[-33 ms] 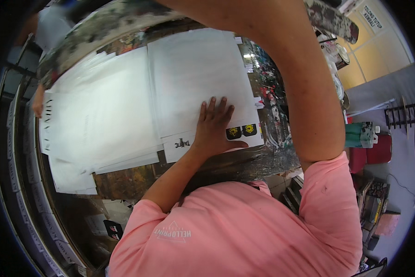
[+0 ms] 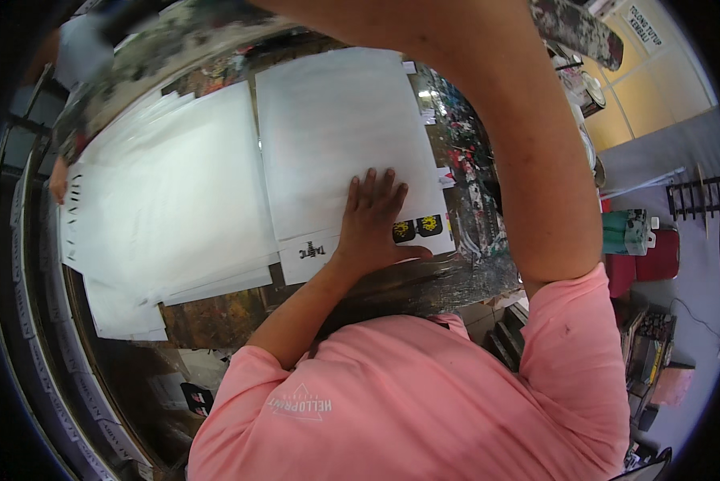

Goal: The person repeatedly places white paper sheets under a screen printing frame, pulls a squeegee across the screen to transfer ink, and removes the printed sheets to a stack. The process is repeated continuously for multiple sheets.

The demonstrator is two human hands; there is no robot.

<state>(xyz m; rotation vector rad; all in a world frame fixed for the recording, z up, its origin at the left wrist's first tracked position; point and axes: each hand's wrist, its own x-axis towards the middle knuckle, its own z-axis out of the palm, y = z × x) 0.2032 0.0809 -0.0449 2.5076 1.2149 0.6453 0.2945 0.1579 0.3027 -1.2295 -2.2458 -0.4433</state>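
Observation:
My left hand (image 2: 369, 220) lies flat, fingers spread, on the lower part of a large whitish sheet (image 2: 328, 128). Below that sheet's near edge shows a white printed strip, with small black lettering left of the hand and two black-and-yellow motifs (image 2: 417, 228) by the thumb. Raised across the upper right, my right arm (image 2: 536, 152) runs out past the top edge, so its hand is hidden from view. To the left is a stack of overlapping white sheets (image 2: 171, 184), a narrow gap apart from the sheet under my hand.
At the far left another person's hand (image 2: 59, 180) touches the stack's edge. The paint-stained dark table (image 2: 392, 290) shows around the papers. Shelving (image 2: 35, 321) stands along the left. A green container (image 2: 624, 232) and a red chair (image 2: 658, 260) are off to the right.
The stack of white sheets has shifted slightly left, widening the gap beside my sheet. The other person's hand has moved left with it. My left hand has stayed in place.

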